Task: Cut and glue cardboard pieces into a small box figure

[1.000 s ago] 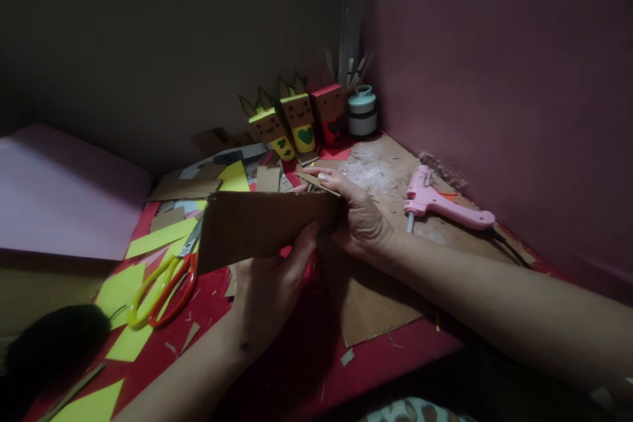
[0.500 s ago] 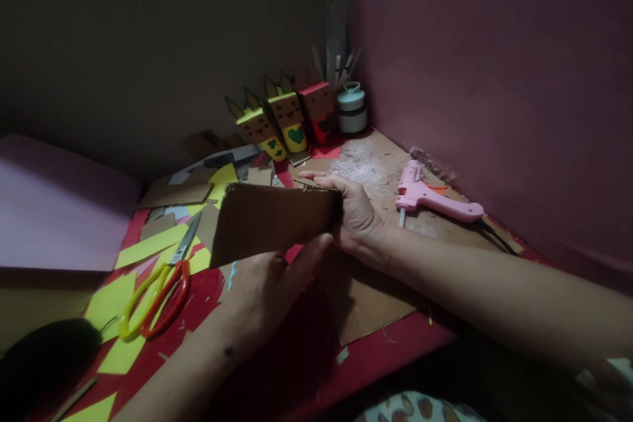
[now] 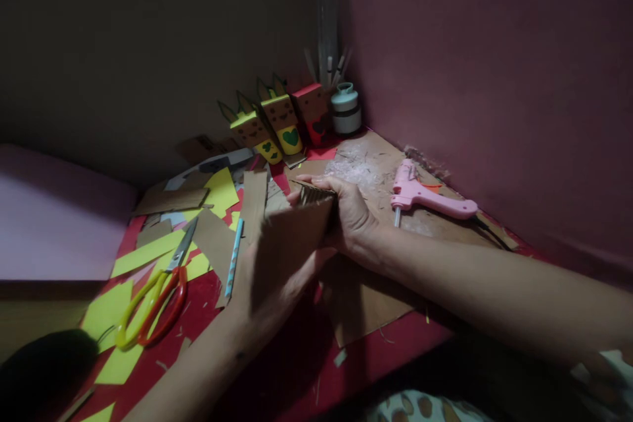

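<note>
Both my hands grip a piece of brown cardboard above the table. Its far end, by the right fingers, shows a corrugated edge, and the near flap tilts down toward me. My right hand is wrapped round the far end from the right. My left hand holds the flap from below, with its fingers partly hidden behind the cardboard. Beneath them a flat cardboard sheet lies on the red table. Left of my hands is a blue patterned pencil.
Scissors with yellow and red handles lie on yellow paper scraps at left. A pink glue gun rests at right. Behind stand cardboard figures and a pale blue jar, near the pink wall.
The cardboard flap has turned and dropped from a wide, nearly level position to a steeper one, showing the corrugated edge. The pencil and a cardboard strip are uncovered. The view shifted slightly.
</note>
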A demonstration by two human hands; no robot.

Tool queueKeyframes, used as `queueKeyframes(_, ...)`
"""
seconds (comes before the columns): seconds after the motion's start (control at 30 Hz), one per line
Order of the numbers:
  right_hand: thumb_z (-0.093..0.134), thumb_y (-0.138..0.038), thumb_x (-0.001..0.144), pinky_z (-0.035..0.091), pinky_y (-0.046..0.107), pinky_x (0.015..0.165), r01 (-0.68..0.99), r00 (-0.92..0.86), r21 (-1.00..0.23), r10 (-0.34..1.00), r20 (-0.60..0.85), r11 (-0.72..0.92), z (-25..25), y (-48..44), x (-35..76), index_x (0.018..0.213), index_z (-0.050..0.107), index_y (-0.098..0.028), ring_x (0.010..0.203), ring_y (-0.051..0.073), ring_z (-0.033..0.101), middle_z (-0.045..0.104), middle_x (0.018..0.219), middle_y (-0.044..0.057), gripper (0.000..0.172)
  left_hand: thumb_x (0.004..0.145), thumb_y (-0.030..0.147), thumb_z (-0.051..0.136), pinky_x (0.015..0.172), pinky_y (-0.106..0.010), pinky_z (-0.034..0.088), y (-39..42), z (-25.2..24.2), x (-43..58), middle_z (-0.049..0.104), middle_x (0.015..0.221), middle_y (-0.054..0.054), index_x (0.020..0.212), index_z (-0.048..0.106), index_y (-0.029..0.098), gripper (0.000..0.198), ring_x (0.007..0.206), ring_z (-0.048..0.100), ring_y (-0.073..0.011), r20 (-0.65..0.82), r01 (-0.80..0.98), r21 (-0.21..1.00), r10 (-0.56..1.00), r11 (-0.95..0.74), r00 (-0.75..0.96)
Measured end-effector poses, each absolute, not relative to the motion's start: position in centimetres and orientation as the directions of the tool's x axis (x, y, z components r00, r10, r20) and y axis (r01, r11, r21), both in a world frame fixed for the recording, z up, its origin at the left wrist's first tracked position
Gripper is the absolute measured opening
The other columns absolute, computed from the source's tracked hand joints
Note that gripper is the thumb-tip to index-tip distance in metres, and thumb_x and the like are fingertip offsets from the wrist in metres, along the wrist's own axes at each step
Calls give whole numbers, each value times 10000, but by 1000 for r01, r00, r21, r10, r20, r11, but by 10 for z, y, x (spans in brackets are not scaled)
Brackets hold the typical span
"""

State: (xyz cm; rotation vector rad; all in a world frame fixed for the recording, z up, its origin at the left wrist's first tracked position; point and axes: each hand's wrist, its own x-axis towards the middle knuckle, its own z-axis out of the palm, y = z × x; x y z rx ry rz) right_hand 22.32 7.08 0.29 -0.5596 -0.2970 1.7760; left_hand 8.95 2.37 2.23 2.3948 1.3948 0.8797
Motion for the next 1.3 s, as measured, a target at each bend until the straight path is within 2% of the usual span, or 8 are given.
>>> queueKeyframes(0.13, 594, -249, 644, 426, 341, 650, -841, -186, -475, 962, -198, -260, 3, 70, 223, 827, 662, -193, 594, 192, 576, 652, 583, 4, 203, 907, 315, 518, 805, -354, 577, 23, 26, 96, 701, 803, -28, 970, 687, 257, 189, 848, 700, -245, 325, 685, 490, 842, -539, 431)
queueKeyframes(0.33, 606, -250, 643, 439, 348, 693, -847, -166, -472, 965, -203, -245, 3, 68, 222, 817, 662, -193, 600, 191, 570, 629, 560, -7, 192, 882, 364, 574, 874, -397, 568, 19, 24, 99, 744, 1027, -62, 1081, 687, 248, 257, 1009, 685, -279, 383, 661, 561, 864, -499, 328)
queueKeyframes(0.57, 617, -283, 660, 422, 319, 659, -858, -168, -437, 950, -261, -272, 5, 69, 217, 727, 667, -195, 596, 181, 559, 652, 575, 5, 122, 914, 362, 517, 1006, -481, 464, 20, 16, 97, 768, 935, -46, 1022, 732, 272, 257, 1035, 675, -309, 490, 739, 380, 798, -557, 349)
queueKeyframes(0.67, 593, -279, 675, 418, 330, 675, -860, -106, -462, 962, -253, -216, 4, 69, 216, 774, 679, -201, 613, 192, 571, 661, 590, 5, 153, 901, 370, 499, 1029, -498, 431, 22, 15, 98, 768, 914, -45, 1026, 733, 263, 286, 1042, 668, -323, 505, 783, 333, 800, -526, 323)
queueKeyframes(0.8, 582, -291, 708, 425, 338, 700, -854, -62, -493, 974, -218, -165, 1, 69, 216, 847, 692, -211, 651, 197, 593, 678, 620, 9, 195, 898, 398, 496, 997, -488, 448, 23, 14, 97, 766, 911, -54, 1029, 725, 245, 305, 1001, 670, -323, 464, 807, 347, 835, -478, 295)
queueKeyframes(1.07, 577, -286, 727, 434, 334, 692, -857, -94, -481, 974, -208, -186, -2, 70, 215, 847, 697, -212, 660, 195, 600, 685, 631, 22, 185, 919, 419, 469, 958, -462, 455, 24, 11, 97, 768, 882, -46, 1049, 719, 245, 331, 934, 673, -301, 403, 805, 372, 862, -462, 308)
queueKeyframes(1.3, 579, -257, 714, 436, 340, 692, -863, -99, -462, 964, -246, -206, 2, 68, 216, 828, 694, -202, 646, 200, 596, 680, 617, 28, 171, 943, 411, 478, 954, -494, 457, 25, 8, 92, 764, 956, -56, 1065, 722, 253, 315, 912, 686, -302, 475, 792, 289, 799, -537, 368)
